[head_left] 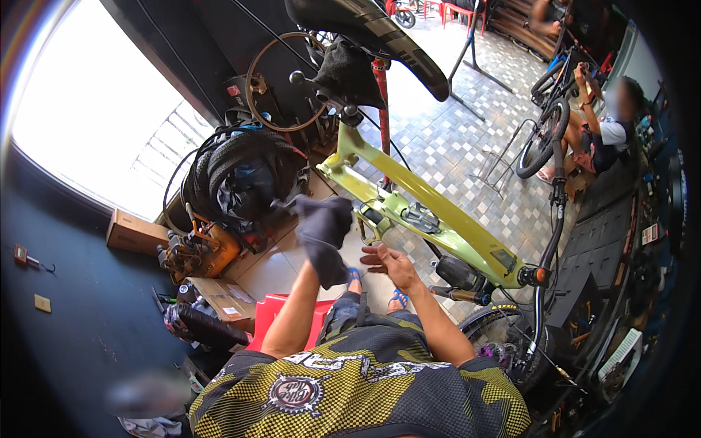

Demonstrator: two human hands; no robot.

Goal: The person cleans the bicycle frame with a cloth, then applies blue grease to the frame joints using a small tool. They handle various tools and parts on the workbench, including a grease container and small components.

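A dark grey cloth (pixel 325 230) covers my left hand (pixel 307 279) and hangs about it; the fingers are hidden under the folds. My right hand (pixel 394 266) is raised beside the cloth, its fingers stretched toward the left and nothing in them. Just beyond both hands, a yellow-green bicycle frame (pixel 456 208) slants from upper left to lower right, its saddle (pixel 380 44) at the top. Neither hand visibly touches the frame. The fork and front wheel (pixel 500 321) are at the lower right.
Several black tires (pixel 234 164) are piled at the left, above an orange compressor (pixel 215 252). A red stool (pixel 281 310) is close below my left arm. At the right, another person (pixel 613 131) sits by a bicycle (pixel 544 139). Black drawers (pixel 606 212) line that side.
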